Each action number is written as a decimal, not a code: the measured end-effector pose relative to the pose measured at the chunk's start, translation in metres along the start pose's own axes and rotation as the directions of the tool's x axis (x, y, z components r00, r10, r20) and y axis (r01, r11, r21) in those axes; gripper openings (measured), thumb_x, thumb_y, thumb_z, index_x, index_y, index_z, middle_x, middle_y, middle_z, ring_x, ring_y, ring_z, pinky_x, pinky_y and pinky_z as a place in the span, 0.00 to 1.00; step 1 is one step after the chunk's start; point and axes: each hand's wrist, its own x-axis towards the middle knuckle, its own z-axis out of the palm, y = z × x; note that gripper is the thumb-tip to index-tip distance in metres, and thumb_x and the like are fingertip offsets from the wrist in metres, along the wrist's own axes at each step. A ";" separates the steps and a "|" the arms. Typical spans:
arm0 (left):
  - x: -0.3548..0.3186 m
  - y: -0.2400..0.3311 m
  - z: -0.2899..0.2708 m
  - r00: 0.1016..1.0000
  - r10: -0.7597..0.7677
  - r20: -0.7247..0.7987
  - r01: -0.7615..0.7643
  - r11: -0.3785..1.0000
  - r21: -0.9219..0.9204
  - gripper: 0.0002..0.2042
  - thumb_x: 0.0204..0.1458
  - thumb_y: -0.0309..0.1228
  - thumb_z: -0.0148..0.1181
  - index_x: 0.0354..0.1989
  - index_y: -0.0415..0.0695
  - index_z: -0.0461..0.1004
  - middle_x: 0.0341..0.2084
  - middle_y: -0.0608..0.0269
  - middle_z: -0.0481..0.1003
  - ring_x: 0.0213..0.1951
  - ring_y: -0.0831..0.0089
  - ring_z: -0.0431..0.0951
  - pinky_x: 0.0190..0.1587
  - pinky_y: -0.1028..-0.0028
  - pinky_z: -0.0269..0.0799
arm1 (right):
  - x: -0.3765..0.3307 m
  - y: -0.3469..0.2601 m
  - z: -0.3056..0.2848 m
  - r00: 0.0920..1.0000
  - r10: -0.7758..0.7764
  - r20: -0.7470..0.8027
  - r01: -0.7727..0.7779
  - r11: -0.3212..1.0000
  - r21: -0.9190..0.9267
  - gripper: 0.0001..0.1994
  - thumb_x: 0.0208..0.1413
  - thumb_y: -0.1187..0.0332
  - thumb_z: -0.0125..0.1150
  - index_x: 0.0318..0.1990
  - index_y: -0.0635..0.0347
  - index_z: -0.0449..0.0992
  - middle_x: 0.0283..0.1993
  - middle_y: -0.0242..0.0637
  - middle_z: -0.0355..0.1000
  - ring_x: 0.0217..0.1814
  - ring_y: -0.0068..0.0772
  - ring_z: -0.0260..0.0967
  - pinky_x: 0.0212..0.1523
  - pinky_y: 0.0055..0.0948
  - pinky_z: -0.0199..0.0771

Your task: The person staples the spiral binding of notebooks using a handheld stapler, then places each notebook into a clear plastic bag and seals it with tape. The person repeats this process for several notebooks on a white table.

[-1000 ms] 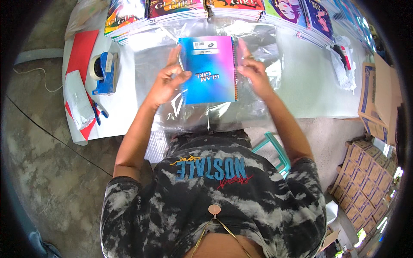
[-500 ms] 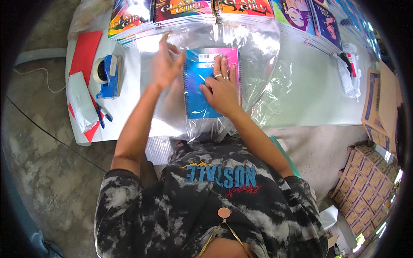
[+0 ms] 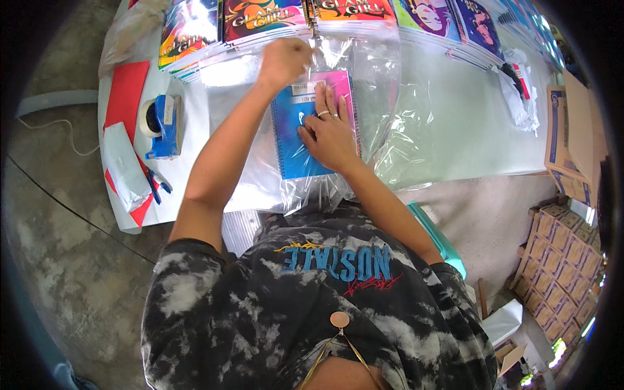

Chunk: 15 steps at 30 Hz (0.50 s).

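Observation:
A blue and pink spiral notebook (image 3: 294, 133) lies flat on the white table (image 3: 455, 140), inside a clear plastic bag (image 3: 374, 84). My right hand (image 3: 328, 130) presses flat on the notebook's cover, fingers spread, with rings on two fingers. My left hand (image 3: 284, 60) is at the far end of the bag, its fingers pinched on the bag's upper flap just above the notebook.
A row of colourful notebooks (image 3: 260, 19) lines the table's far edge. A blue tape dispenser (image 3: 161, 123), red sheets (image 3: 127, 91) and blue pens (image 3: 155, 185) lie at the left. More clear bags (image 3: 422, 130) spread to the right. Cardboard boxes (image 3: 565, 250) stand at the lower right.
The notebook, held up in both hands a second ago, now lies flat in the bag. My right hand moved onto its cover and my left hand reached up to the flap.

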 end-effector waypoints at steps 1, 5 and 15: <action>0.006 -0.010 -0.005 0.976 -0.016 -0.217 -0.014 0.991 -0.136 0.14 0.52 0.39 0.55 0.27 0.40 0.76 0.19 0.55 0.76 0.23 0.66 0.77 0.28 0.67 0.72 | 0.002 -0.001 -0.001 1.000 -0.009 0.016 0.009 1.000 -0.009 0.11 0.51 0.61 0.55 0.26 0.59 0.72 0.68 0.55 0.43 0.71 0.54 0.37 0.66 0.51 0.33; -0.050 -0.016 -0.006 0.880 0.117 -0.459 -0.110 0.993 0.042 0.11 0.52 0.29 0.54 0.39 0.35 0.72 0.37 0.46 0.74 0.41 0.53 0.74 0.43 0.63 0.69 | 0.000 0.003 -0.002 0.996 0.042 0.080 -0.039 0.999 -0.031 0.13 0.53 0.59 0.52 0.26 0.60 0.72 0.67 0.54 0.46 0.71 0.52 0.36 0.67 0.50 0.31; -0.121 -0.024 0.048 0.952 0.289 0.097 -0.280 0.701 0.656 0.32 0.51 0.42 0.43 0.64 0.41 0.49 0.65 0.50 0.44 0.67 0.53 0.38 0.62 0.45 0.29 | 0.005 0.010 -0.007 0.980 -0.090 0.179 0.027 0.945 0.325 0.14 0.55 0.61 0.47 0.32 0.63 0.73 0.69 0.55 0.37 0.71 0.59 0.27 0.67 0.49 0.19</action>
